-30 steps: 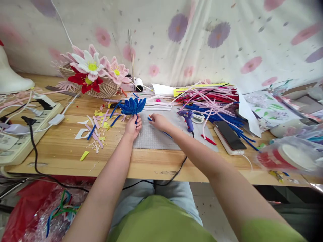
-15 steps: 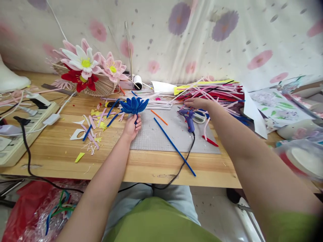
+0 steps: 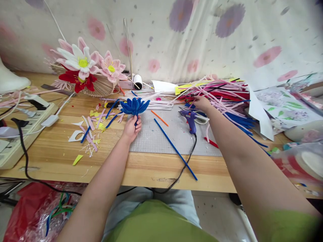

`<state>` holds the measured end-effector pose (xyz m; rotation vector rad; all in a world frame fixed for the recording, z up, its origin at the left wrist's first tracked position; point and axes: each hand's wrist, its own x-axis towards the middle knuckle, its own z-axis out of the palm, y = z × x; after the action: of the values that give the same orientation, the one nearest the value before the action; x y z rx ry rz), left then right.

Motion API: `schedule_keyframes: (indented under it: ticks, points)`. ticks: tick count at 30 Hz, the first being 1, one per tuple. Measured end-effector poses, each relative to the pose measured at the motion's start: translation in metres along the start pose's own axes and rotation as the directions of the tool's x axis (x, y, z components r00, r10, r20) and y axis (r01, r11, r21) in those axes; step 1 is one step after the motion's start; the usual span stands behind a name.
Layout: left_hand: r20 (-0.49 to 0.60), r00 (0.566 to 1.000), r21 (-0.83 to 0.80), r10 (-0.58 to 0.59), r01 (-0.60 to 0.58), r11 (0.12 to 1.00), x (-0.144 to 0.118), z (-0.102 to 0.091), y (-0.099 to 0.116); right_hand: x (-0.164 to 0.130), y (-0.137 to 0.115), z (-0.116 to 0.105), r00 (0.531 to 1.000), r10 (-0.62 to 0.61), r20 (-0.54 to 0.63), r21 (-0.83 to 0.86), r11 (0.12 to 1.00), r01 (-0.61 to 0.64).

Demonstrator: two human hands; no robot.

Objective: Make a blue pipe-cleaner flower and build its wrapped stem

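Observation:
My left hand (image 3: 131, 127) grips the stem of a blue pipe-cleaner flower (image 3: 134, 106), held upright over the left edge of the grey cutting mat (image 3: 161, 139). My right hand (image 3: 201, 102) reaches into the pile of pink, red and blue pipe cleaners (image 3: 222, 97) at the back right, fingers among the stems; whether it grips one I cannot tell. A long blue pipe cleaner (image 3: 175, 148) lies diagonally across the mat and over the table's front edge. A short orange stick (image 3: 159, 118) lies beside it. A blue glue gun (image 3: 189, 119) rests just below my right hand.
A basket of pink, white and red flowers (image 3: 85, 72) stands at the back left. A power strip (image 3: 24, 126) with cables sits at the left. Cut scraps (image 3: 91, 129) litter the wood. Papers (image 3: 282, 107) and a blurred container (image 3: 300, 161) lie at the right.
My right hand left the mat, where the long blue pipe cleaner now lies, and moved right and back into the pipe-cleaner pile. My left hand kept holding the blue flower.

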<state>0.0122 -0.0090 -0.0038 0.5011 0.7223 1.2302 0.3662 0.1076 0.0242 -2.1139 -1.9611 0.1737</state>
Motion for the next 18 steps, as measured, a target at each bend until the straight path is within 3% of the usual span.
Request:
schedule_keyframes:
  ticks: [8,10,13,16,18]
  points:
    - [-0.018,1.000,0.012,0.008,-0.008,1.000,-0.004,0.002,0.000,-0.035,-0.009,-0.008,0.989,0.018,-0.148,0.114,0.993,-0.001]
    - [-0.023,1.000,0.002,0.011,-0.011,1.000,-0.005,0.002,0.000,-0.050,-0.006,-0.008,0.990,0.044,-0.137,0.176,0.984,-0.019]
    - [-0.042,0.999,-0.014,0.018,-0.018,1.000,-0.006,0.002,0.000,-0.083,0.000,-0.008,0.998,0.056,-0.013,0.345,0.937,-0.048]
    - [-0.040,0.999,-0.030,0.012,-0.013,0.999,-0.007,0.003,0.000,-0.117,0.002,-0.007,0.978,-0.067,0.195,0.558,0.828,-0.055]
    - [-0.010,1.000,-0.042,-0.001,0.001,0.999,-0.007,0.004,0.000,-0.132,-0.002,-0.004,0.963,-0.118,0.242,0.623,0.780,-0.061]
